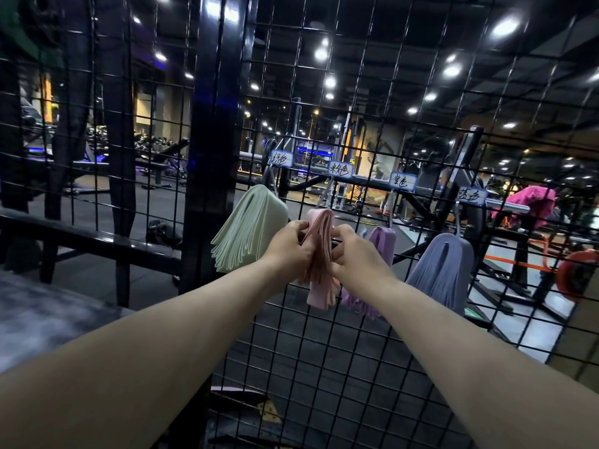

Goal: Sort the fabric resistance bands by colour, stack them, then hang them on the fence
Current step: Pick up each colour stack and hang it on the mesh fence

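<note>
Against black wire-mesh fence, left hand and right hand both clamped on soft, layered pink bands

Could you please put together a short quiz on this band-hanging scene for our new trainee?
1. True or false: the purple bands hang between the pink bands and the blue bands.
2. Multiple choice: which bundle do the left hand and right hand hold? A) purple bands B) pink bands C) blue bands
3. How many handwritten labels sit on the fence above the bundles?
Key: 1 true; 2 B; 3 four.
</note>
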The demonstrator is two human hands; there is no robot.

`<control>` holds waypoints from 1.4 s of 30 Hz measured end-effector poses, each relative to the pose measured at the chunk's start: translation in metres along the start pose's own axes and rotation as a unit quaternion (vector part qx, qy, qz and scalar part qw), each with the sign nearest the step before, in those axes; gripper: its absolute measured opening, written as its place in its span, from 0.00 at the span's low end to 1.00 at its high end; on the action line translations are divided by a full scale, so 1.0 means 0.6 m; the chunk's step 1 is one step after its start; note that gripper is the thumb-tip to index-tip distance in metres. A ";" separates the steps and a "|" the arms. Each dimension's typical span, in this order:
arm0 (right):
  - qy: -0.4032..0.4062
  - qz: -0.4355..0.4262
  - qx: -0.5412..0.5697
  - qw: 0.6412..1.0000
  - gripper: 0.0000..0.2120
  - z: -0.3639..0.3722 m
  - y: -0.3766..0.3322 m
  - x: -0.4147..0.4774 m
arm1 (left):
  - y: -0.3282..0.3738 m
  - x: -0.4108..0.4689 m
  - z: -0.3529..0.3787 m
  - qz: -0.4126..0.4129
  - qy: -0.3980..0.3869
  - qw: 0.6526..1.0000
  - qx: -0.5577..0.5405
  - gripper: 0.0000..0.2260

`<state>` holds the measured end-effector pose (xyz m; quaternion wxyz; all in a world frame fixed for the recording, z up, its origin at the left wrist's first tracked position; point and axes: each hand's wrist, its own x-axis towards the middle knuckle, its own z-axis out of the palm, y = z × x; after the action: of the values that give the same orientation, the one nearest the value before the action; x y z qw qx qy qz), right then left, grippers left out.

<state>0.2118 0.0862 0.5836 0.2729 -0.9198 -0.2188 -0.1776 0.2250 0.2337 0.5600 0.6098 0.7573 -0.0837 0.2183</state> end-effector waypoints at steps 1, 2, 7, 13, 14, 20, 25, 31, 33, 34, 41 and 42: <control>0.002 0.003 -0.002 1.000 0.22 0.000 0.001 0.000 | 0.002 -0.002 0.000 0.001 -0.002 1.000 0.006 0.19; 0.004 0.005 -0.005 1.000 0.22 0.001 0.002 0.000 | 0.003 -0.002 0.000 0.004 -0.002 1.000 0.016 0.18; 0.009 0.006 -0.021 1.000 0.19 0.004 -0.002 0.000 | 0.009 -0.002 0.004 0.007 0.015 0.999 0.033 0.15; 0.014 0.007 -0.021 1.000 0.13 0.001 -0.014 0.004 | 0.017 -0.001 0.003 0.021 0.013 0.998 0.052 0.20; 0.013 0.009 -0.019 1.000 0.12 -0.001 -0.016 0.006 | 0.017 0.000 0.004 0.018 0.008 0.999 0.048 0.21; 0.015 0.012 -0.030 0.999 0.10 -0.004 -0.026 0.007 | 0.019 0.010 0.004 0.019 0.022 0.996 0.084 0.19; 0.020 0.030 -0.034 0.999 0.12 -0.006 -0.023 0.007 | 0.015 0.008 0.001 0.019 0.011 0.997 0.080 0.19; 0.033 -0.021 -0.044 0.998 0.21 -0.005 -0.024 -0.005 | 0.022 0.003 -0.004 0.025 -0.003 0.995 0.093 0.08; 0.030 -0.037 -0.048 0.998 0.19 -0.002 -0.025 -0.006 | 0.025 0.004 -0.005 0.017 -0.005 0.995 0.096 0.08; 0.030 -0.038 -0.052 0.997 0.16 0.001 -0.025 -0.005 | 0.025 0.004 -0.006 0.011 -0.006 0.995 0.096 0.09; 0.078 -0.049 -0.127 0.988 0.11 0.008 -0.025 0.003 | 0.029 0.004 -0.014 0.047 0.019 0.994 0.094 0.21; 0.091 -0.056 -0.128 0.986 0.10 0.008 -0.025 0.004 | 0.030 0.004 -0.013 0.051 0.019 0.994 0.091 0.21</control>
<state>0.2072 0.1012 0.5872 0.1614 -0.9134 -0.2197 -0.3024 0.2184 0.2373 0.5780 0.5277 0.8002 -0.0903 0.2702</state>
